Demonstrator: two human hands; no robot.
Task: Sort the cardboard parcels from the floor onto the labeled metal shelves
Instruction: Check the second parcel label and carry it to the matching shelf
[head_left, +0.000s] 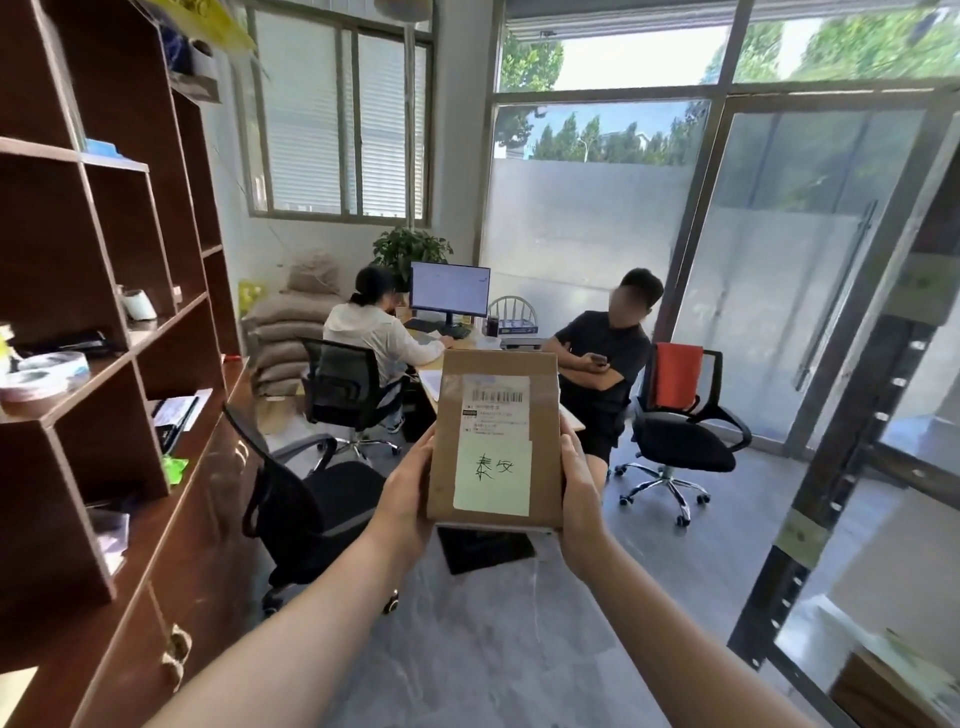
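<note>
I hold a small cardboard parcel (496, 410) up in front of me at chest height, its top face toward me. It carries a white barcode label and a pale green note with handwritten characters. My left hand (405, 493) grips its lower left edge and my right hand (582, 509) grips its lower right edge, fingers wrapped behind the box. The dark metal shelf upright (852, 426) stands at the right edge, with another cardboard parcel (893, 686) on its lowest level.
A brown wooden shelf unit (104, 291) fills the left side. Ahead, two people sit at a desk with a monitor (449, 293). Black office chairs (311, 493) (680, 431) stand on the grey floor, and a flat black object (485, 548) lies below the parcel.
</note>
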